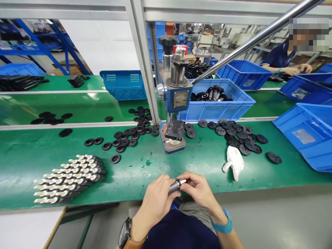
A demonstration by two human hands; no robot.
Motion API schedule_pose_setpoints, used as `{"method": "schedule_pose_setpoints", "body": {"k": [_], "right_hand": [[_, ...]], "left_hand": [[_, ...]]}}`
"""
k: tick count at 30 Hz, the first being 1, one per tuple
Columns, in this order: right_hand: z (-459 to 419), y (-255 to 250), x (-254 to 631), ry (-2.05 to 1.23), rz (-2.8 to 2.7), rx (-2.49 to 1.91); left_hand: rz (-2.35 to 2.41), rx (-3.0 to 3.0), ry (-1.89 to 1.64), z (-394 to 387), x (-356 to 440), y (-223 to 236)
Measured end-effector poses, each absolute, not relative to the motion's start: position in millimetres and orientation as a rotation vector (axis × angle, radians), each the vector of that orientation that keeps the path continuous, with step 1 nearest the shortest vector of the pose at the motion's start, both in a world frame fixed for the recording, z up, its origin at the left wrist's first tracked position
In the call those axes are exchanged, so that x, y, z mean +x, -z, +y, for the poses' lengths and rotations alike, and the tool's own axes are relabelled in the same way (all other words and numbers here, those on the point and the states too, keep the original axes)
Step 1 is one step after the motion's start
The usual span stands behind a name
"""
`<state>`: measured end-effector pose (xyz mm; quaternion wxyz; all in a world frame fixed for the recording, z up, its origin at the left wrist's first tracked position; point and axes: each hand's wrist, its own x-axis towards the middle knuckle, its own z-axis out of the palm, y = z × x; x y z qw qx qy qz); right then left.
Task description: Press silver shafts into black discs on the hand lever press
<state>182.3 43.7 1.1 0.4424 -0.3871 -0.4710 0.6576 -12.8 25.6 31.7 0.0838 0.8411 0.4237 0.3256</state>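
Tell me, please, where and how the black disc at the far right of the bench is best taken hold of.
I'd pinch the disc by opposite edges of its rim, reaching from the near side and above: it is round and low, and its neighbouring discs lie to its left.

The left hand (158, 194) is closed, its fingers curled inward and its wrist wearing a dark-faced watch. The right hand (197, 189) faces it with thumb and index finger pinched together, a blue band encircling the wrist. Both forearms angle inward from the lower edge of the view.
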Motion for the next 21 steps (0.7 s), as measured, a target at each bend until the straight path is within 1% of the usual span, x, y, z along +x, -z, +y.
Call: {"method": "schedule_pose_setpoints", "body": {"k": [5, 12, 14, 18, 21], "right_hand": [[44.4, 2.0, 182.1, -1.728, -1.147, -0.915], [43.9, 5.1, 186.0, -1.750, -1.194, -0.875], [45.0, 4.2, 186.7, -1.676, -1.266, -0.901], [50.2, -1.3, 185.3, -1.418, -1.517, -0.868], [56.2, -7.3, 185.6, -1.305, -1.630, -0.843]], "left_hand": [[1.215, 2.570, -0.923, 26.9, -15.1, -30.8], [1.222, 2.509, -0.926, 27.6, -20.5, -27.1], [1.217, 2.479, -0.935, 26.9, -19.5, -25.1], [1.207, 2.415, -0.955, 26.5, -16.9, -19.9], [1.203, 2.329, -0.955, 28.3, -17.7, -15.0]]}}
